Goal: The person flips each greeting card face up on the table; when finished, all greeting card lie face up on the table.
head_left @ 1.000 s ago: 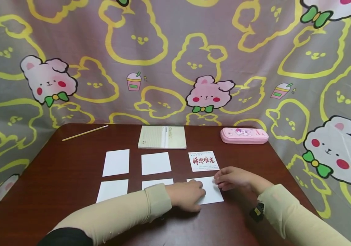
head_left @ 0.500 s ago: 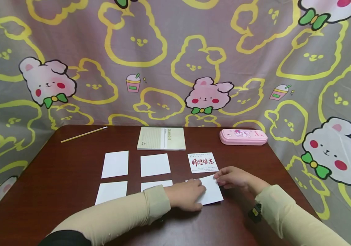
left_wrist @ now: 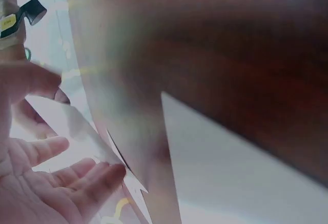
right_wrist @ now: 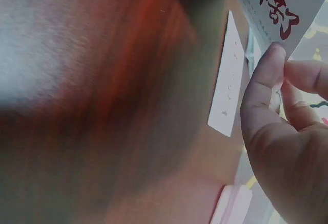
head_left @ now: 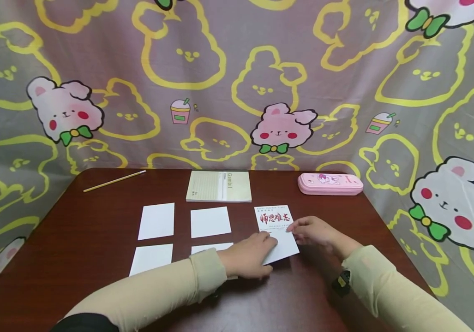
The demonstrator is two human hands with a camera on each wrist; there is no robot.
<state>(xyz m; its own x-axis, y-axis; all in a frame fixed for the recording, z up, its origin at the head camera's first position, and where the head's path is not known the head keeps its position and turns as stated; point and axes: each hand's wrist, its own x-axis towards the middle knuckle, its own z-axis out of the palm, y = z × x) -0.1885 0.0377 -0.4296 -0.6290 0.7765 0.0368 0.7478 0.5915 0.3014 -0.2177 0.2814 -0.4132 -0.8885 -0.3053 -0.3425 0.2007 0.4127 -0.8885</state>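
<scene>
In the head view, my right hand pinches the far right corner of a white card, held tilted off the table. The right wrist view shows thumb and fingertips gripping that card, whose underside carries red characters. My left hand lies over the card's left side, its fingertips touching it; the left wrist view shows those fingers fairly straight along the card. Just beyond lies a card with red lettering, face up, its near edge hidden by the held card.
White blank-faced cards lie left of the hands: upper left, upper middle, lower left, lower middle, partly under the left arm. Farther back are a pencil, a notebook and a pink pencil case.
The white card has come up off the table at its right side and shifted away from me, now overlapping the lettered card's near edge. Both hands have moved slightly farther forward with it.
</scene>
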